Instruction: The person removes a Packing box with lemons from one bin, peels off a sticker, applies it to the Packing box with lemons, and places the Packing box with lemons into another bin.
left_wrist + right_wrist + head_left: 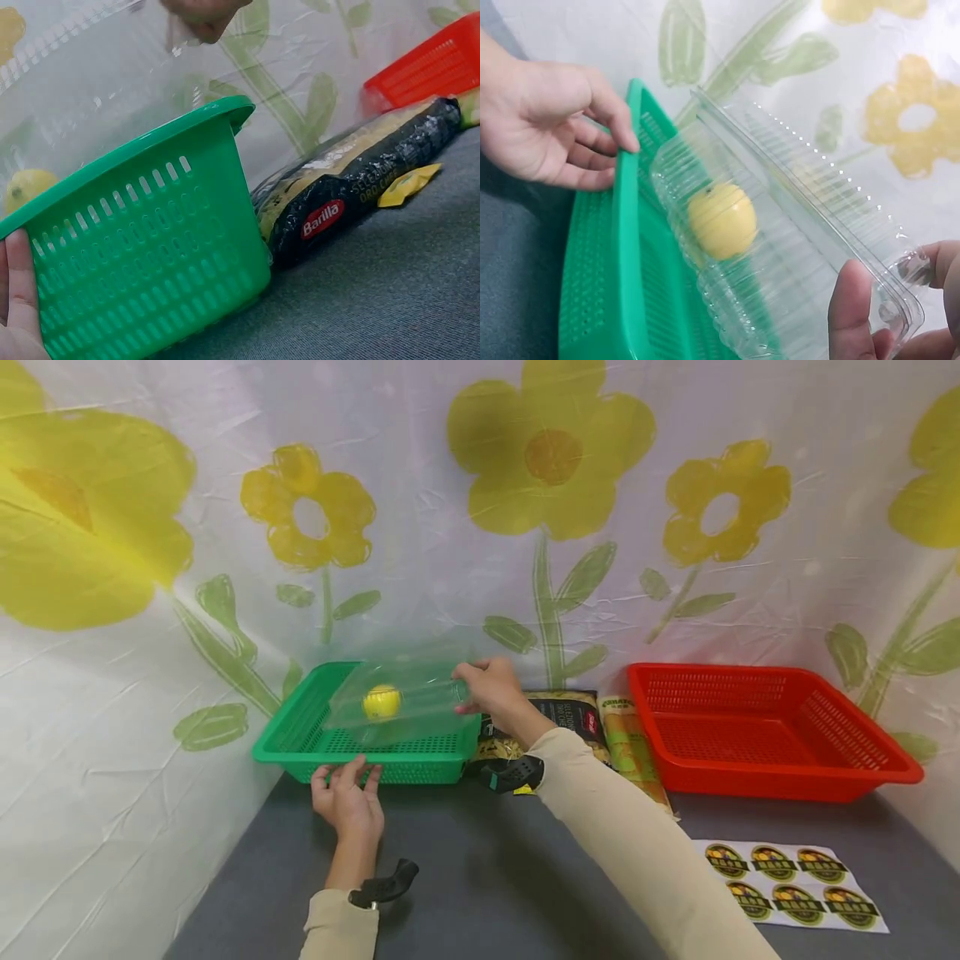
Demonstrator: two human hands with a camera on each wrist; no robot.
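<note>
Two pinches: my right grip (497, 692) on the clear container (795, 240), left grip (351, 806) on the green basket (427, 770); tilting could roll the yellow fruit (382, 702).

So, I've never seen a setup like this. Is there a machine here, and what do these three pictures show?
No machine is at work here: these are a person's bare hands. The wide picture comes from a camera worn on the head; the other two come from cameras on the left and right wrists.

The right hand holds a tilted clear plastic container over the green basket. A round yellow fruit shows through the plastic, seemingly inside it. The left hand holds the green basket's near rim.

On the dark tabletop there are also a Barilla bag with a small yellow packet beside it, an orange-and-green bag, a red basket and a sheet of six round stickers.
</note>
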